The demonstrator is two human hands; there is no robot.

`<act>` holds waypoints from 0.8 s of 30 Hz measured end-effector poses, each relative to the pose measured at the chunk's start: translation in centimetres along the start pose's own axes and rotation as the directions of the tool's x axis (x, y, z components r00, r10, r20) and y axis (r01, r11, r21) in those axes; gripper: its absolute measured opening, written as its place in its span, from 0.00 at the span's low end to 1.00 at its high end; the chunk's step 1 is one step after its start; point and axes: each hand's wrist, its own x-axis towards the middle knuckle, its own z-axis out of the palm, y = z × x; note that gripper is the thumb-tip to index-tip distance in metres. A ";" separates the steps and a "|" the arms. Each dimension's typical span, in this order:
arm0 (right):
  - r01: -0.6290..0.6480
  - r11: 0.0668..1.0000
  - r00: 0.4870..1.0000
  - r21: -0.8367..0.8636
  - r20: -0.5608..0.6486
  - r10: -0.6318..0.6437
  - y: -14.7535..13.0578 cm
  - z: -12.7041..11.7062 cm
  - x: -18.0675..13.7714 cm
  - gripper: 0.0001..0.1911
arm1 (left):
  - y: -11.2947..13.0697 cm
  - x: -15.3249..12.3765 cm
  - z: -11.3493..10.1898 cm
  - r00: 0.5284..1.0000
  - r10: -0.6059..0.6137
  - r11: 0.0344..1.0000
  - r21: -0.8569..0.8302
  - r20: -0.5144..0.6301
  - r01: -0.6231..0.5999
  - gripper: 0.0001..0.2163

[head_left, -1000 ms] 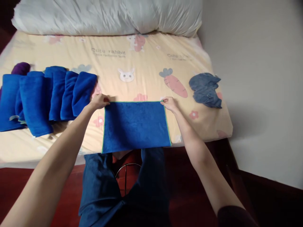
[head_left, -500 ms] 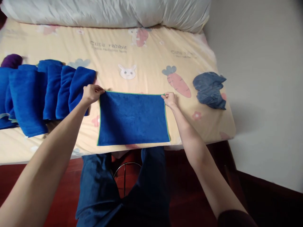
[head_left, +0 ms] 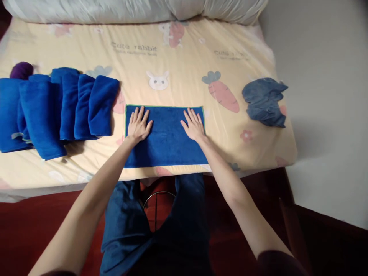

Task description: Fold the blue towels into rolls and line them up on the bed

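Note:
A blue towel (head_left: 166, 142) with green edging lies spread flat near the front edge of the bed, its long sides running left to right. My left hand (head_left: 139, 124) rests palm down on its upper left part, fingers spread. On the upper right part my right hand (head_left: 193, 124) also lies flat with the fingers apart. Neither hand grips the cloth. To the left, several folded blue towels (head_left: 43, 111) overlap in a row.
The bed sheet (head_left: 178, 65) is pale yellow with rabbit and carrot prints. A crumpled grey-blue cloth (head_left: 264, 101) lies at the right, near the wall (head_left: 324, 126). A purple bundle (head_left: 22, 70) sits behind the folded towels, and a pale rolled quilt (head_left: 129, 10) runs along the back.
Both hands have let go of the towel's far corners. They have moved inward and toward me, and now press flat on the cloth. The view has shifted slightly.

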 end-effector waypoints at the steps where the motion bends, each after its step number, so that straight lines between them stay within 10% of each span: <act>1: -0.039 0.999 0.999 -0.012 0.000 0.039 0.7 0.1 -0.2 0.34 | -0.8 0.1 0.2 0.999 -0.037 0.999 0.001 -0.010 0.037 0.34; 7: -0.196 0.981 0.978 -0.008 -0.080 0.194 2.7 0.1 0.7 0.36 | -2.9 1.0 -0.7 0.987 -0.156 0.988 0.010 -0.046 0.157 0.36; 16: 0.080 0.994 0.994 0.081 -0.074 -0.074 -4.0 -0.6 -8.4 0.35 | 5.7 -7.9 -0.8 0.979 0.180 0.984 -0.004 0.094 -0.180 0.30; 24: -0.001 0.993 0.996 0.119 -0.094 0.012 0.9 -0.4 -12.7 0.35 | -0.3 -13.7 -2.8 0.999 -0.026 0.998 0.065 0.026 0.024 0.29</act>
